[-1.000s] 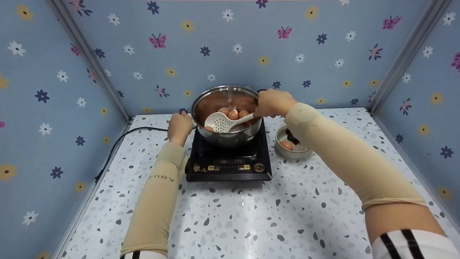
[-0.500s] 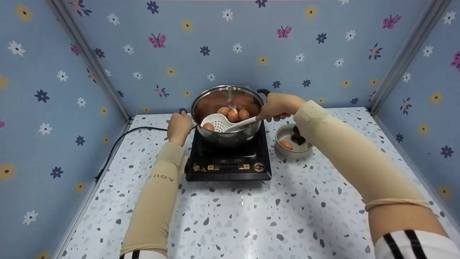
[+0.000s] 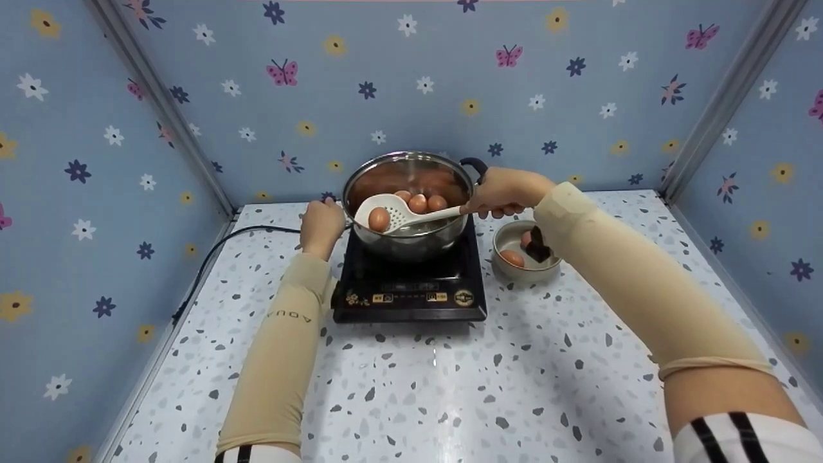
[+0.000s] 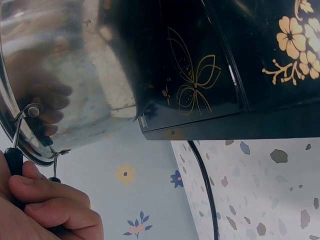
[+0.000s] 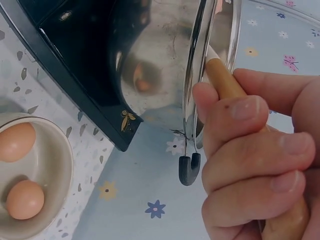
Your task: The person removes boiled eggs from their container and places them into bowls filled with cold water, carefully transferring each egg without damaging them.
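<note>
My right hand grips the wooden handle of a white slotted ladle. One brown egg lies in the ladle's bowl, at the left side of a steel pot. Behind the ladle, several more brown eggs sit in the pot. With curled fingers my left hand holds the pot's black-covered side handle. At the right, a pale bowl contains two brown eggs, both plain in the right wrist view, and something dark that my sleeve partly hides.
The pot stands on a black induction cooker, whose cord runs off to the left. A speckled white tabletop lies under everything. Flowered blue panels enclose the back and both sides.
The ladle has moved left and up inside the pot, and an egg now rests in its bowl. My right hand has shifted slightly right and down. The left hand stays on the pot handle.
</note>
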Demonstrator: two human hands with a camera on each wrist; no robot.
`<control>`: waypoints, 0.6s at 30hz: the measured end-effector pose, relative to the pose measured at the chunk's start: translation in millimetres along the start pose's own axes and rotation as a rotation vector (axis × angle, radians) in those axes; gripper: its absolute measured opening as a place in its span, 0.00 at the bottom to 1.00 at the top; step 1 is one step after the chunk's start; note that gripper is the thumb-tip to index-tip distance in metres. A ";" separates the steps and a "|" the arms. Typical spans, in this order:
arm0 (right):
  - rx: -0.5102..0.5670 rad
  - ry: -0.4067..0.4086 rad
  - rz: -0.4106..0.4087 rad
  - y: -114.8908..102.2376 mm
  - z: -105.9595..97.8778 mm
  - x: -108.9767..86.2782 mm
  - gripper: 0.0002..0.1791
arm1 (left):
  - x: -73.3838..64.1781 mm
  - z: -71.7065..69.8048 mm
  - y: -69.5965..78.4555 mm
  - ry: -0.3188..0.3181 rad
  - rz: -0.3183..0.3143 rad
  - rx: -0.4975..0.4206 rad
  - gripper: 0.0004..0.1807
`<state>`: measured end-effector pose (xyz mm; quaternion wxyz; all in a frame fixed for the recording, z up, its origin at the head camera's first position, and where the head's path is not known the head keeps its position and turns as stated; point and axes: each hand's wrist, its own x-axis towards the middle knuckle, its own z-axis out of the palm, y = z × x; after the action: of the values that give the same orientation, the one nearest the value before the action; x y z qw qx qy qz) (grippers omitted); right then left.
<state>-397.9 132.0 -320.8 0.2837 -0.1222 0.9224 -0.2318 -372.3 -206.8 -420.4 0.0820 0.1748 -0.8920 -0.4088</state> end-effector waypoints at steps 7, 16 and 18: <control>0.004 0.031 0.013 4.3 -7.0 -9.2 0.20 | 0.3 -0.3 -0.1 -0.007 -0.004 -0.013 0.30; 0.053 0.084 -0.015 12.3 -13.4 -27.2 0.20 | 2.0 0.8 -2.7 -0.018 0.020 -0.003 0.30; 0.055 0.090 -0.020 13.3 -14.4 -31.1 0.19 | 2.1 0.4 -2.7 -0.014 0.020 0.000 0.30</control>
<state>-382.4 159.7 -302.4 0.2426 -0.1132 0.9263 -0.2651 -373.7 -209.0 -422.7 0.0799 0.1628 -0.8943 -0.4090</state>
